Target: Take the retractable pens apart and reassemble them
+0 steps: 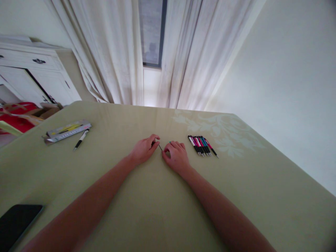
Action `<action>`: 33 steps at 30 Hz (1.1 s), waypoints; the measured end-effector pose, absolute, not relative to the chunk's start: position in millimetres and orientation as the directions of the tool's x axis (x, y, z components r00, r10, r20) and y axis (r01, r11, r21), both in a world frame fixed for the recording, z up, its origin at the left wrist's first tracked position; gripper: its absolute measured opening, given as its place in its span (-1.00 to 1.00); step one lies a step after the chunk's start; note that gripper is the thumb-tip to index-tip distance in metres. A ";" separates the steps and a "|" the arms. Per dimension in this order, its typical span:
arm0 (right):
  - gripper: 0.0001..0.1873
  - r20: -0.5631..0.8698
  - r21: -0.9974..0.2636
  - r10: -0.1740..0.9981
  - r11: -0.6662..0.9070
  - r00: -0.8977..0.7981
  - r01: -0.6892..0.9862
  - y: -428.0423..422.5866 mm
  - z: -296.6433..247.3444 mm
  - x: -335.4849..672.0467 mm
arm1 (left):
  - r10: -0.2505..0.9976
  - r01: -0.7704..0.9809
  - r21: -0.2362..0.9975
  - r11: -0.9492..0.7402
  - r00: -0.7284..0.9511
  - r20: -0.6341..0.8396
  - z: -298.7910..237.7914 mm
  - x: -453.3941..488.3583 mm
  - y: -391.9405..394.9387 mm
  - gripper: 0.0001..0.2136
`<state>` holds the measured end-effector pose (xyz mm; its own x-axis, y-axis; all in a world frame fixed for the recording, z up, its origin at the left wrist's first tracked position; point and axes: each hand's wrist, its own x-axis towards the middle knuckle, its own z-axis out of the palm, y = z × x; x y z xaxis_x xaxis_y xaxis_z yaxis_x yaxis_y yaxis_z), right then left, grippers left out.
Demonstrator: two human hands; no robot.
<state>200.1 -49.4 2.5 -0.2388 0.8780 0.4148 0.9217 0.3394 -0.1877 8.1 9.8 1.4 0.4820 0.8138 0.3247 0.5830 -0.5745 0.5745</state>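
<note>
Near the middle of the table, my left hand (144,149) and my right hand (176,156) are close together, both with fingers pinched. A thin dark rod (160,147) spans the small gap between their fingertips; its ends are hidden in the fingers, so its kind cannot be told. A tiny teal spot shows at the top of my right hand. To the right of that hand lies a row of several pens (200,145) in white, pink, purple and teal with black grips. The outermost red-and-black pen (211,148) lies at a slant, its tip pointing toward the lower right.
At the left lie an opened grey-and-yellow box (68,131) and a white-and-black pen (81,139) beside it. A dark phone (19,224) rests at the near left. The table (126,217) reaches back toward curtains; a white cabinet (39,73) stands beyond its left side.
</note>
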 end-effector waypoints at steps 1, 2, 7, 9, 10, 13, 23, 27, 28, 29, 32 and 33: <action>-0.88 0.416 -0.190 0.875 0.350 -0.247 0.917 -49.4 2.5 200.1 | 0.827 0.593 0.583 -0.555 0.466 0.314 1.6 8.0 10.5 -0.75; -0.88 0.417 -0.193 0.873 0.357 -0.253 0.914 -49.3 2.6 200.2 | 0.834 0.596 0.589 -0.546 0.456 0.311 1.7 7.9 11.4 -0.77; -0.86 0.402 -0.205 0.851 0.444 -0.338 0.872 -49.5 2.7 200.4 | 0.760 0.524 0.557 -0.644 0.521 0.388 0.3 6.3 15.9 -0.76; -0.84 0.393 -0.202 0.828 0.502 -0.400 0.841 -49.7 2.7 200.4 | 0.730 0.486 0.557 -0.674 0.553 0.401 -0.6 5.4 16.6 -0.77; -0.83 0.396 -0.203 0.820 0.517 -0.413 0.832 -49.8 2.8 200.5 | 0.724 0.467 0.568 -0.678 0.561 0.402 -0.9 4.9 16.8 -0.77; -0.80 0.438 -0.229 0.825 0.487 -0.358 0.843 -49.2 2.9 200.9 | 0.713 0.377 0.638 -0.671 0.564 0.417 -0.5 3.6 16.7 -0.79; -0.82 0.469 -0.299 0.829 0.474 -0.305 0.828 -46.1 0.9 204.2 | 0.778 0.356 0.731 -0.582 0.505 0.374 2.6 2.5 13.3 -0.82; -0.84 0.481 -0.311 0.837 0.441 -0.261 0.842 -45.9 1.2 204.7 | 0.732 0.304 0.724 -0.619 0.557 0.392 2.4 2.6 13.8 -0.79; -0.84 0.486 -0.316 0.839 0.431 -0.246 0.845 -45.9 1.4 204.7 | 0.726 0.298 0.722 -0.624 0.563 0.395 2.5 2.7 14.0 -0.78; -0.85 0.490 -0.319 0.840 0.424 -0.235 0.848 -46.0 1.6 204.5 | 0.726 0.297 0.724 -0.622 0.565 0.392 2.6 2.7 14.2 -0.77; -0.87 0.498 -0.314 0.835 0.425 -0.234 0.849 -46.4 1.6 204.0 | 0.745 0.294 0.751 -0.591 0.555 0.369 2.9 2.6 14.4 -0.77; -0.88 0.500 -0.310 0.833 0.427 -0.237 0.849 -46.6 1.6 203.8 | 0.749 0.284 0.762 -0.582 0.552 0.366 2.9 2.5 14.5 -0.77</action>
<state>203.8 -46.6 1.6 -0.2371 0.8331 0.4997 0.8493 0.4275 -0.3097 2.5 14.5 2.9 0.5523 0.7490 0.3659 0.2837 -0.5816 0.7624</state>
